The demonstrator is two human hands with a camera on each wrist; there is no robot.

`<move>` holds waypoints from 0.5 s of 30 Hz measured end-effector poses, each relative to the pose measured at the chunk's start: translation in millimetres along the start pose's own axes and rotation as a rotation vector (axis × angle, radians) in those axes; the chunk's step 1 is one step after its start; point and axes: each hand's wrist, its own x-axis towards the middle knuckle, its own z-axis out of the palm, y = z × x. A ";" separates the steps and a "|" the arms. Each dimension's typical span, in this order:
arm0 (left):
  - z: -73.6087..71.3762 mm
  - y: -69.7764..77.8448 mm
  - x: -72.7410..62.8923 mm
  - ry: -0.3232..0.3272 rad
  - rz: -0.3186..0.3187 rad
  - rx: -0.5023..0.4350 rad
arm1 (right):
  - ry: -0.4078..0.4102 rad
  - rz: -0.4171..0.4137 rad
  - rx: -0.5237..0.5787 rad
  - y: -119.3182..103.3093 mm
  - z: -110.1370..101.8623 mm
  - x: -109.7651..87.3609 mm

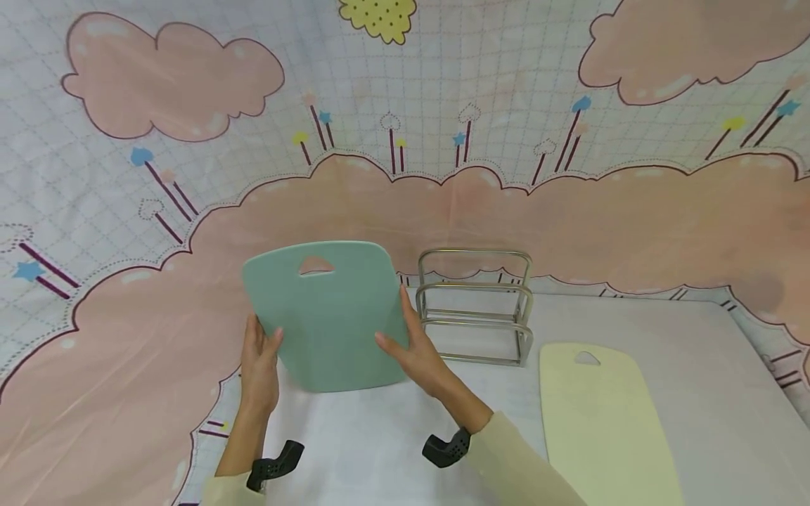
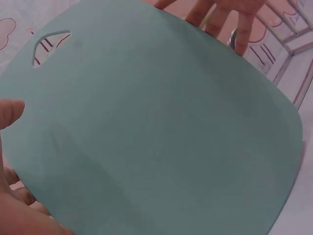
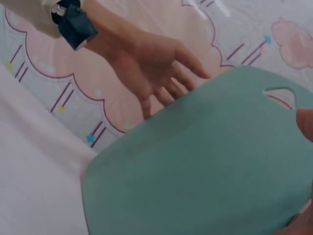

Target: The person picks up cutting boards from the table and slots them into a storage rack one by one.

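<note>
A green cutting board (image 1: 329, 323) with a cut-out handle stands tilted up between both hands, its lower edge close over the white table. My left hand (image 1: 259, 365) holds its left side, with the thumb at the front and the fingers partly hidden behind the edge. On the right side my right hand (image 1: 418, 351) grips the board, its thumb (image 3: 305, 125) over the front face. Just right of that hand is a metal wire rack (image 1: 474, 309) with several upright loops. The left wrist view shows the board (image 2: 161, 117) filling most of the frame.
A pale yellow cutting board (image 1: 601, 422) lies flat on the table (image 1: 715, 372), right of the rack. Behind the table hangs a cloth (image 1: 443, 211) printed with clouds. Each wrist wears a black camera mount (image 1: 446, 448).
</note>
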 end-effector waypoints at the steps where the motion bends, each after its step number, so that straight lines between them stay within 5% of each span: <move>1: 0.3 0.3 0.5 0.003 0.006 0.004 | 0.002 -0.011 -0.010 -1.7 -0.2 0.3; 10: 7.5 8.1 2.5 -0.009 0.188 -0.061 | 0.099 -0.195 -0.104 35.0 -1.0 20.1; 15: 9.6 5.3 5.8 -0.042 0.296 -0.120 | 0.090 -0.224 -0.099 32.8 -4.0 22.8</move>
